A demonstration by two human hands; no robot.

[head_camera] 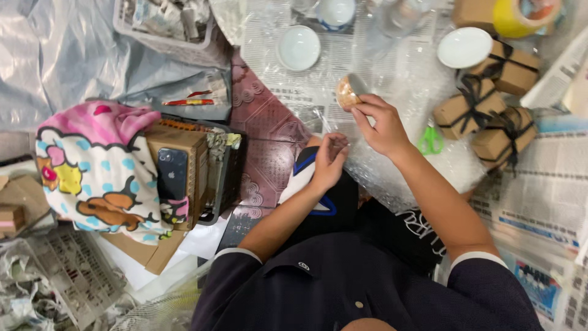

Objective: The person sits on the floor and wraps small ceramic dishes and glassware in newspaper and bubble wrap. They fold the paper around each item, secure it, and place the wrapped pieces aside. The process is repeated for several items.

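Wrapping is partly done: three brown paper parcels tied with black ribbon (490, 110) are stacked at two o'clock. A small round tan object (346, 93) is pinched by the right hand (380, 125) over the clear bubble wrap sheet (398, 165), whose edge is gripped by the left hand (329, 160). Two white saucers (298, 47) remain unwrapped at twelve o'clock.

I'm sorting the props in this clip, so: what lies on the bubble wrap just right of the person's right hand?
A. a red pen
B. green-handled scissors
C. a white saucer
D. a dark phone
B: the green-handled scissors lie on the bubble wrap right beside the right hand, between it and the brown boxes tied with black ribbon.
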